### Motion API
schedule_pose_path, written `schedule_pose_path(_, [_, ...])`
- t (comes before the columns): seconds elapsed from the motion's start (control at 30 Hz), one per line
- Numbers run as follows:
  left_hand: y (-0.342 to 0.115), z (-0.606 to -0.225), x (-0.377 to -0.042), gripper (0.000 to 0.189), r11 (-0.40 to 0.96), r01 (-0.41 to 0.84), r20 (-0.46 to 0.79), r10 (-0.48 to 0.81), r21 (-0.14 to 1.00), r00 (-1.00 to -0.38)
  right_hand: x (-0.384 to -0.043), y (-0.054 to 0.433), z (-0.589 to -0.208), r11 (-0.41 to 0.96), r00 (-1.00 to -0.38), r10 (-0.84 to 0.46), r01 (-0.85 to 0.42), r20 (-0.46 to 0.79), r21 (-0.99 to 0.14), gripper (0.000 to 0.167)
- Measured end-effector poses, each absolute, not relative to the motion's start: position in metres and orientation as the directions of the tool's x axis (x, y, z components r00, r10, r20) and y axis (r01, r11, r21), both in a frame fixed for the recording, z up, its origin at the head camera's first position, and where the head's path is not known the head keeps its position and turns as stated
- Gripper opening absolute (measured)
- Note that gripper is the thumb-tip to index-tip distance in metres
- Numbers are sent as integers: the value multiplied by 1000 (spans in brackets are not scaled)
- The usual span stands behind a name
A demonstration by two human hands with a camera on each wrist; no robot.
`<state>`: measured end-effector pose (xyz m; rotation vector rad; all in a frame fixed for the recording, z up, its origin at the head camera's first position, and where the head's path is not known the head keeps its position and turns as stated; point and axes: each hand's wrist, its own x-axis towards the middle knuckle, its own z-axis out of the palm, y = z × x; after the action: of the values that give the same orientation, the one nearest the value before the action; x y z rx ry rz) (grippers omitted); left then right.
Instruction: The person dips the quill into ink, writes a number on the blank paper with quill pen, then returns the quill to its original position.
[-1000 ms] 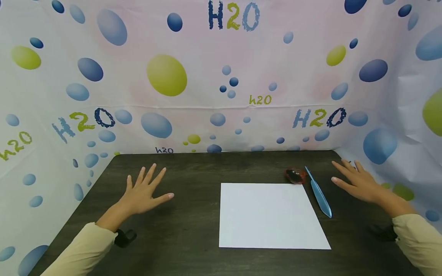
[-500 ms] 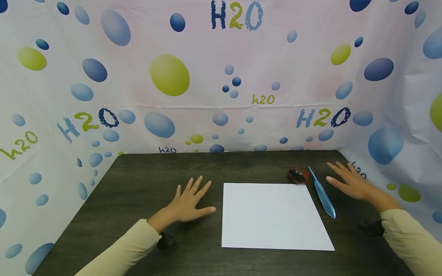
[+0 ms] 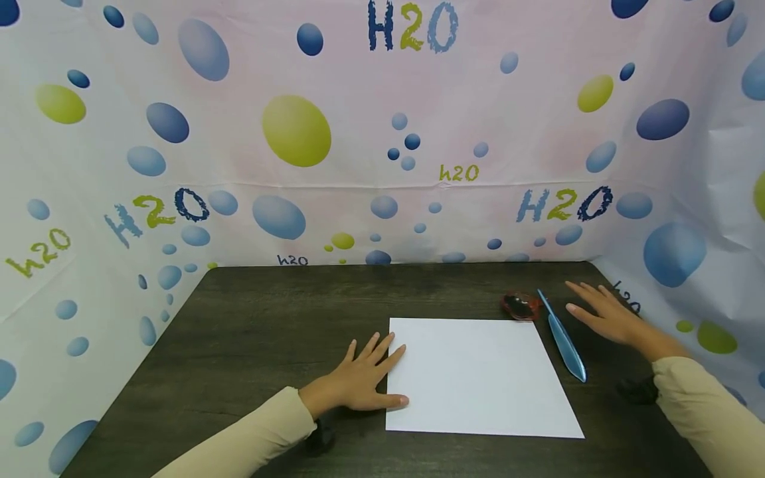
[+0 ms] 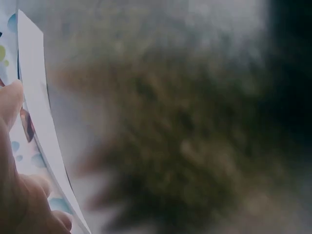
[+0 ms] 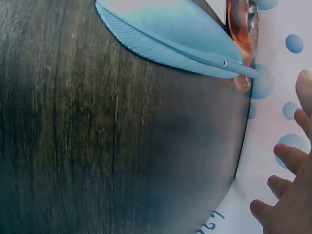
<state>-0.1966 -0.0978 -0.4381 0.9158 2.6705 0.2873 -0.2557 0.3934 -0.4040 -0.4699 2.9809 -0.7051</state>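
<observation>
A white sheet of paper [image 3: 478, 378] lies flat on the table. My left hand [image 3: 358, 382] is over its left edge, fingers spread and thumb stretched across the lower left part; whether it touches I cannot tell. In the left wrist view the paper [image 4: 39, 83] appears as a narrow strip beside my left hand [image 4: 22, 195]. To the right of the paper lies a blue feather-shaped thing [image 3: 564, 342], with a ribbed edge and a thin shaft in the right wrist view. My right hand [image 3: 612, 318], fingers extended, is right of the blue feather, apart from it and holding nothing.
A translucent red-orange object [image 3: 520, 305] with a dark middle sits at the paper's far right corner, by the feather's thin tip. The dark wood table [image 3: 287, 312] meets a printed backdrop [image 3: 358, 133] at its back and sides.
My left hand has moved right and nearer to me, from the bare table to the paper's left edge. My right hand has shifted slightly left. The view has turned slightly left.
</observation>
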Motion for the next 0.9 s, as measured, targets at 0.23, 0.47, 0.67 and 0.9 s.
schedule_pose_path(0.23, [-96,-442,-194,89,773,568,-253,631,281,-734,-263,392,-415,836,-940,-334,-329,67,-439,62])
schedule_pose_path(0.47, [-95,-443,-190,88,771,569,-281,635,286,-720,-267,390,-426,855,-945,-315,-321,84,-406,58])
schedule_pose_path(0.67, [-94,-440,-189,88,774,563,-286,631,289,-721,-270,389,-434,872,-953,-294,-301,81,-386,54])
schedule_pose_path(0.9, [-93,-436,-188,89,785,558,-304,618,268,-725,-274,388,-439,861,-944,-304,-329,127,-388,52])
